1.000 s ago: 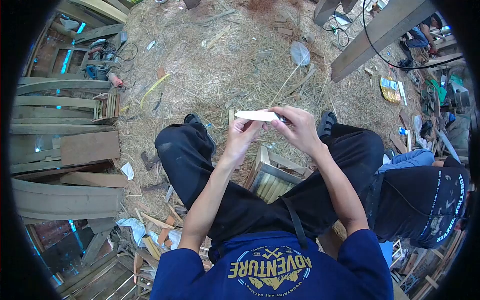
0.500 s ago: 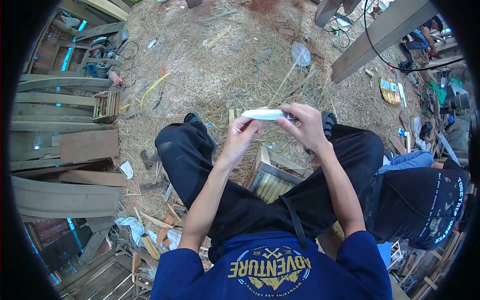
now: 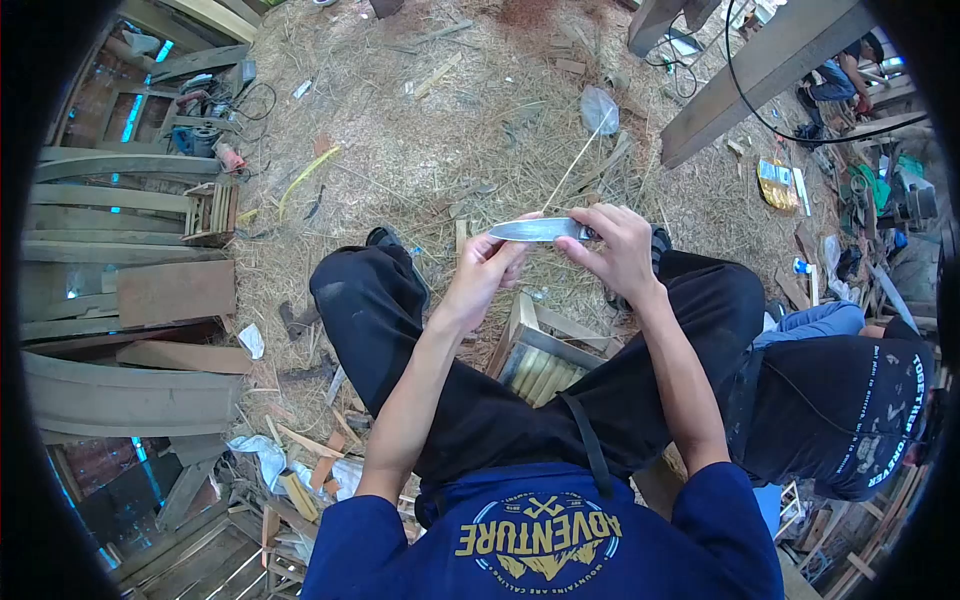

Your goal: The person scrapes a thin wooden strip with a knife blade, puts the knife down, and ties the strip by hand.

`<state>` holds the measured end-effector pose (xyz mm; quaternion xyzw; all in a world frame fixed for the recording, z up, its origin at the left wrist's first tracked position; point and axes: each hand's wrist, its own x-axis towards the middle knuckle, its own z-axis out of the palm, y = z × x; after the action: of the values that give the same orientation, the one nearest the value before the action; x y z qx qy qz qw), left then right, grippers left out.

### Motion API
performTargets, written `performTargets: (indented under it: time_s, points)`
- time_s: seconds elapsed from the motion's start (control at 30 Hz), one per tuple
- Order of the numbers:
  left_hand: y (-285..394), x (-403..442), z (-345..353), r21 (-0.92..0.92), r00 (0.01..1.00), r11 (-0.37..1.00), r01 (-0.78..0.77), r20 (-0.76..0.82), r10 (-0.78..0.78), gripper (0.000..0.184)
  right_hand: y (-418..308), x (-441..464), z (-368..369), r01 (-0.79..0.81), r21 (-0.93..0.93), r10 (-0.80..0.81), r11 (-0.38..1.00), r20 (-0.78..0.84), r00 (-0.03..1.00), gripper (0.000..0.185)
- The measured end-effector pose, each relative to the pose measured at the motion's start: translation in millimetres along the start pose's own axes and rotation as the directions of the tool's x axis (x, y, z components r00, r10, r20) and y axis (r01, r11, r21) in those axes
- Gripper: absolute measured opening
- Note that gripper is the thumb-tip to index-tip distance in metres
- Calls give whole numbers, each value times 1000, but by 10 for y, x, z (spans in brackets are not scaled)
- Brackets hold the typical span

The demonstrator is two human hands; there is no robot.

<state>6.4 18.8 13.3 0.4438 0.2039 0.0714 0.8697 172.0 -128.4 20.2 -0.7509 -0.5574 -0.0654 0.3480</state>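
Observation:
A knife [image 3: 538,230] with a broad shiny blade lies level across the space between my hands, its tip toward the left. My right hand [image 3: 616,250] is wrapped round its dark handle. At the tip end, my left hand [image 3: 484,278] is closed on a thin pale strip [image 3: 575,165], which sticks up and to the right behind the blade. How the strip meets the blade is hidden by the blade and fingers. Between my legs stands a wooden box [image 3: 545,362] with several pale rods in it.
A person in a black shirt [image 3: 840,405] sits close at my right. Another person [image 3: 848,80] is at the far upper right. A thick wooden post [image 3: 760,85] slants at the upper right. Curved boards [image 3: 130,395] are stacked on the left. Straw and wood scraps cover the ground.
The blade has shifted slightly right and turned, so its face now looks grey instead of bright white. The thin strip shows more clearly above it. Both hands keep their hold.

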Motion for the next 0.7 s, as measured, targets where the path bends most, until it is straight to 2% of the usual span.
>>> performTargets:
  time_s: [0.03,0.13,0.23,0.3,0.37,0.4,0.5,0.7]
  points:
    - [-9,-4,-22,35,1000,999,4,8,-5,39,5,2,-17,8,-5,-8,1000,4,1000,35]
    - [-25,-36,-49,111,1000,994,16,18,-18,42,144,4,23,-185,55,191,981,-147,971,34]
    - [-46,-71,-21,105,999,993,54,1,-55,43,130,5,-69,-256,133,269,957,-84,960,31]
    - [-88,-42,-73,64,994,993,103,-27,-101,43,9,-48,-15,-137,112,137,984,9,991,29]
    - [-56,-48,-74,86,998,995,53,25,-55,42,-81,-91,88,24,97,-28,995,41,999,30]
    - [-35,-54,-52,93,998,995,30,54,-35,42,-50,-89,130,19,120,-19,993,-2,1000,31]
    - [16,-45,-10,60,1000,998,16,5,-16,45,95,-34,97,4,56,-5,998,9,1000,33]
    - [-10,-49,4,108,998,994,18,65,-25,47,-13,-41,81,53,85,-54,995,14,998,37]
